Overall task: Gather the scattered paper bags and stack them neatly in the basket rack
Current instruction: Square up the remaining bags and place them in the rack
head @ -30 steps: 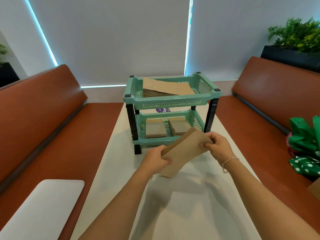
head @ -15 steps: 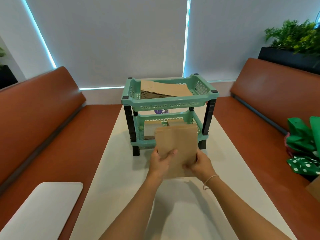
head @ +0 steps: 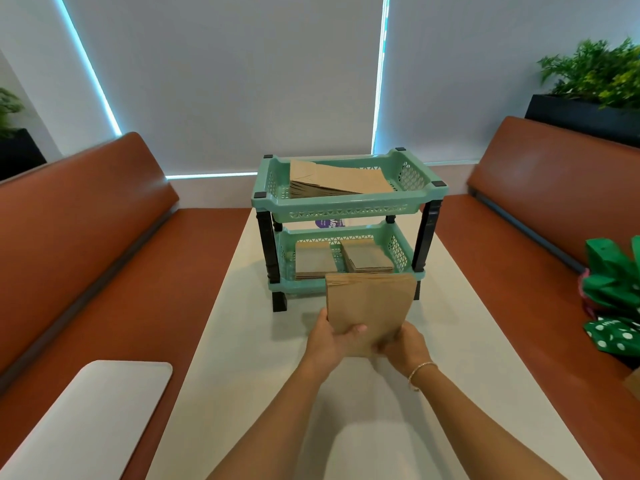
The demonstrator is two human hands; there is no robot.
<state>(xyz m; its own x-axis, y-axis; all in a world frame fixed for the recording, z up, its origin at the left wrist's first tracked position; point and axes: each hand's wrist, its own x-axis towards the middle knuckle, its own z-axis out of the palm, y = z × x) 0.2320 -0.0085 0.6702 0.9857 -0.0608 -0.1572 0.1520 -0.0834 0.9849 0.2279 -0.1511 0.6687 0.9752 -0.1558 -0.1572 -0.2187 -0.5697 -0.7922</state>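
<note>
A mint-green two-tier basket rack [head: 346, 211] with black legs stands at the far end of the white table [head: 242, 375]. Its top basket holds a slanted pile of brown paper bags [head: 339, 180]. Two flat piles lie side by side in the lower basket, one on the left [head: 313, 259] and one on the right [head: 369, 259]. I hold a thin stack of paper bags [head: 369, 306] upright just in front of the lower basket. My left hand [head: 334, 341] grips its lower left edge and my right hand [head: 403, 346] its lower right corner.
Brown bench seats [head: 104, 237] run along both sides of the table. A white pad [head: 86, 414] lies on the left bench. Green bags [head: 613, 292], one polka-dotted, sit on the right bench. A dark planter with plants [head: 588, 81] stands behind the right backrest.
The stack was held tilted between my hands a second ago. I turned it upright, squared it, and it now sits slightly lower in front of the lower basket.
</note>
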